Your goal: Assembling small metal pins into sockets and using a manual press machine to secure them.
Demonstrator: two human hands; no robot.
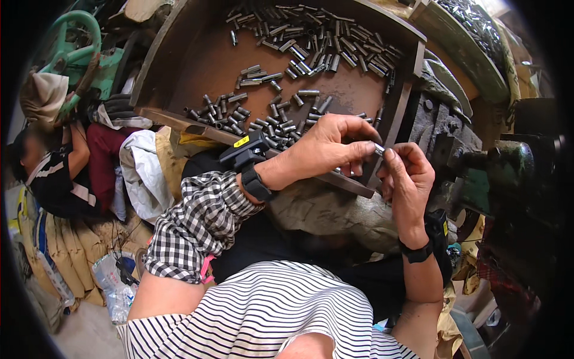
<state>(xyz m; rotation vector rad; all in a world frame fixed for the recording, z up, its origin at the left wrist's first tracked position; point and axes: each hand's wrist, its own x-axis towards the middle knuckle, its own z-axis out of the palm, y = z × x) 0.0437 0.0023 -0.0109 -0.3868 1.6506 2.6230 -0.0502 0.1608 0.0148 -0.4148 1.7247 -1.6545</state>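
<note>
I hold a small metal piece (378, 149) above the near right corner of the wooden tray (397, 113), with my two hands meeting at it. My left hand (335, 143) reaches across the tray's near side and pinches the piece between thumb and forefinger; its other fingers curl beneath, and I cannot tell whether they grip anything more. My right hand (412, 179), just outside the tray's right wall, pinches the piece too, thumb on top and fingers bent. Because the piece is so small and only fingertips bear on it, a slight slip could send it down; being over the tray's corner, it might fall inside among the loose metal tubes (323, 42) or outside onto the grey sacking (335, 209) below the near edge. Oily or smooth metal would make that likelier, though I cannot tell how slick it is. The black wrist device (244, 151) on my left arm sits right by the tray's near rim, so a careless pull back could catch it there. Swinging my right elbow wide could knock the dark machine (508, 173) to the tray's right.
</note>
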